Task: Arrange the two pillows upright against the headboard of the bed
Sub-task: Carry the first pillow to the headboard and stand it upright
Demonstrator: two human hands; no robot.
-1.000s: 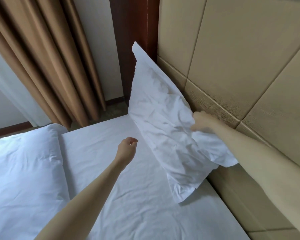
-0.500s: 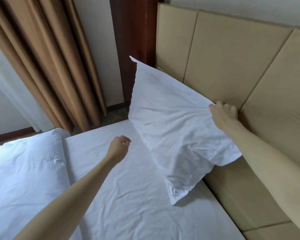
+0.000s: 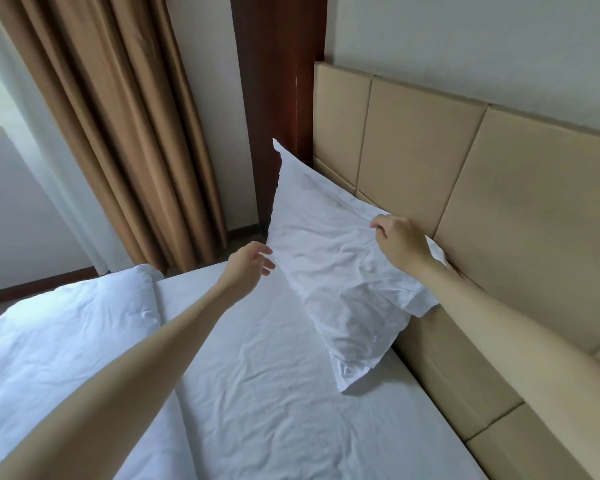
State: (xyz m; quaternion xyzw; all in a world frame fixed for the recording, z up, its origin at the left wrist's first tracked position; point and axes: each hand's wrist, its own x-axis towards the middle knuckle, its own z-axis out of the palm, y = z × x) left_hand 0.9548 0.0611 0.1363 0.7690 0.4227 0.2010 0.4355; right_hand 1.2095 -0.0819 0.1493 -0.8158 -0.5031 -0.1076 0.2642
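A: Status of step one?

B: First pillow (image 3: 340, 271), white crumpled cotton, leans upright on the padded tan headboard (image 3: 499, 188). Right hand (image 3: 400, 242) pinches the pillow's top edge at 2 o'clock; left hand (image 3: 248, 268) hangs open at 11 o'clock, holding nothing.

A: Next move?

B: Probably square the corners, then fetch the second pillow; it is not identifiable here. White duvet (image 3: 66, 341) lies at 9 o'clock.

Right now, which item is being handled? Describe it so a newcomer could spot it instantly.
Find the tan padded headboard. Leaning tilted against it near the dark wooden post is a white pillow. Unlike the white duvet lying flat, it stands up, with the right hand on its top edge.
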